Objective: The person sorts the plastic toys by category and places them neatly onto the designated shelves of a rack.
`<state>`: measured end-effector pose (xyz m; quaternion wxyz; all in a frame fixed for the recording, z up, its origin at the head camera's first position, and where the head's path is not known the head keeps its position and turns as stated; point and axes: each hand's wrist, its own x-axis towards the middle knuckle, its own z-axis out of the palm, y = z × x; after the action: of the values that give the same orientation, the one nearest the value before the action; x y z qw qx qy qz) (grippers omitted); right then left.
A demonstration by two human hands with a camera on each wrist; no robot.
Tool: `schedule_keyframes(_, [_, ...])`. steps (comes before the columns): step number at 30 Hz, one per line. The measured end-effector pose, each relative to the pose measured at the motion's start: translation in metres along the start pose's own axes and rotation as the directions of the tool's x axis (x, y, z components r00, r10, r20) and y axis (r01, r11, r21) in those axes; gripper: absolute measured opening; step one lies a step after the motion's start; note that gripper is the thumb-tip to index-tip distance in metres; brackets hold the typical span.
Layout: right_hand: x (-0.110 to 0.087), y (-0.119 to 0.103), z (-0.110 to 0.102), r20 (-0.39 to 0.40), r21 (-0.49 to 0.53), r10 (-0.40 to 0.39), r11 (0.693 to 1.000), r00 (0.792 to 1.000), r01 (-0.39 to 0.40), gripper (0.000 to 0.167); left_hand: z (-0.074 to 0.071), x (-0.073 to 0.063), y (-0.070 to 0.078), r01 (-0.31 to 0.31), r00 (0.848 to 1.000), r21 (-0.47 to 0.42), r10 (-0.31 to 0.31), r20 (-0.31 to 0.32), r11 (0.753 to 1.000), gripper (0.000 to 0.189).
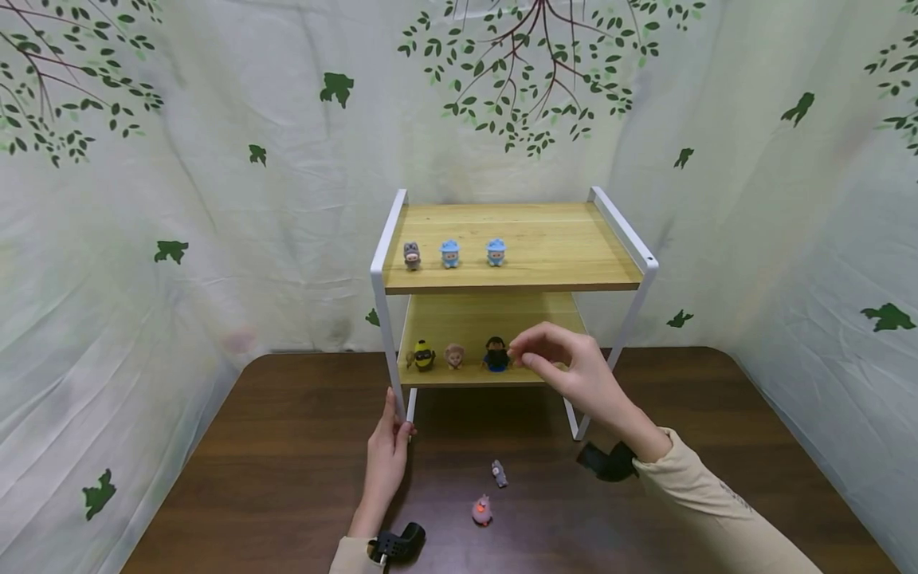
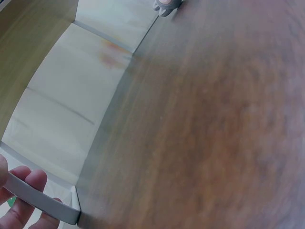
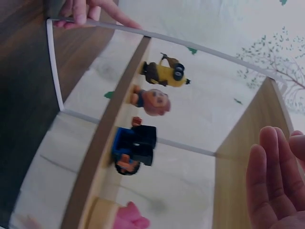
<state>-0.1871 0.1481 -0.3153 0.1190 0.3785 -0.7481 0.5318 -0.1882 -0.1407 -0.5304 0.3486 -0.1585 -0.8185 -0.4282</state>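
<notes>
My left hand (image 1: 386, 458) grips the white left leg of a two-tier shelf (image 1: 531, 275), thumb on one side and fingers on the other. In front of the lower board's right part, my right hand (image 1: 574, 365) hovers with bent, relaxed fingers and nothing visible between them. Near it stands a dark-haired figurine (image 1: 496, 355) in blue with a black piece before it. Left of that are a brown-headed figurine (image 1: 454, 356) and a yellow goggled figurine (image 1: 423, 355). The right wrist view also shows a pink figurine (image 3: 131, 218) on a tan base, largely behind my hand in the head view.
On the upper board stand a grey figurine (image 1: 412, 256) and two blue-hatted figurines, one left (image 1: 449, 253) and one right (image 1: 496, 253). A small grey figurine (image 1: 499, 473) and a pink figurine (image 1: 482, 511) are on the brown table (image 1: 287, 478) before the shelf. Leaf-print cloth (image 1: 237, 199) surrounds the table.
</notes>
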Motion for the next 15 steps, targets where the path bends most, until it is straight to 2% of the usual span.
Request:
schedule_keyframes(10, [-0.012,0.014,0.010,0.021,0.015,0.015,1.000,1.000,-0.015,0.017,0.000,0.001,0.001,0.015,1.000,0.003,-0.015,0.001,1.000,0.082])
schedule_keyframes(15, [-0.019,0.022,0.016,0.054,0.039,0.047,0.998,0.997,-0.049,0.016,0.001,0.001,-0.001,0.013,1.000,0.008,-0.013,0.000,1.000,0.085])
